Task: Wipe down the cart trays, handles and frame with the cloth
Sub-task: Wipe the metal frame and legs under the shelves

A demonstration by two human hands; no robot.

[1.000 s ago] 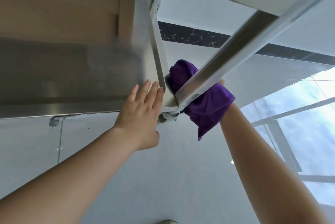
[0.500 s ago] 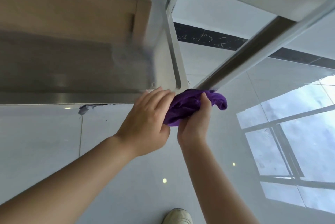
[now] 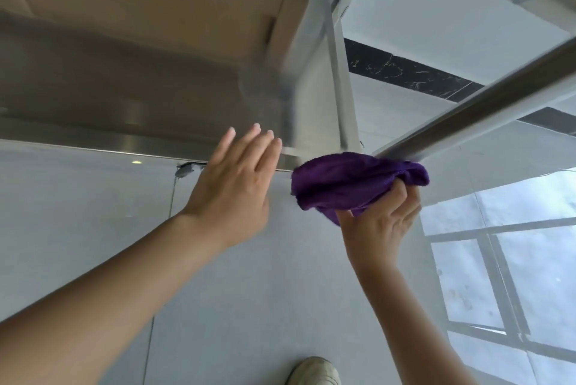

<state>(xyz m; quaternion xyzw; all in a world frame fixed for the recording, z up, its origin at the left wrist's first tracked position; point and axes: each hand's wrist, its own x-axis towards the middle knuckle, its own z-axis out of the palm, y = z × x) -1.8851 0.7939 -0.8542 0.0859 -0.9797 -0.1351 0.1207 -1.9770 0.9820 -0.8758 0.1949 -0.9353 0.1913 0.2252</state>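
Over on the left runs the cart's lower tray point(image 3: 131, 110), its steel side blurred and dull, sitting low over the pale tiled floor point(image 3: 78, 228). The person's left hand point(image 3: 232, 188) reaches toward the tray's front edge with fingers straight and spread, holding nothing; whether the fingertips touch the metal I can't tell through the blur. It looks placed to steady the cart while the other hand works. Just right of it stands the upright corner post point(image 3: 324, 88) of the frame, and at its foot, where the tray corner and the post meet, sits the purple cloth point(image 3: 352, 183), bunched into a wad. The right hand point(image 3: 383, 222) grips that wad from below, fingers curled into the fabric, pressing it up against the corner, likely so the joint gets rubbed from underneath. From there a slanted steel bar point(image 3: 486, 104) climbs away to the upper right. A light-coloured shoe point(image 3: 313, 372) shows on the floor near the bottom edge.
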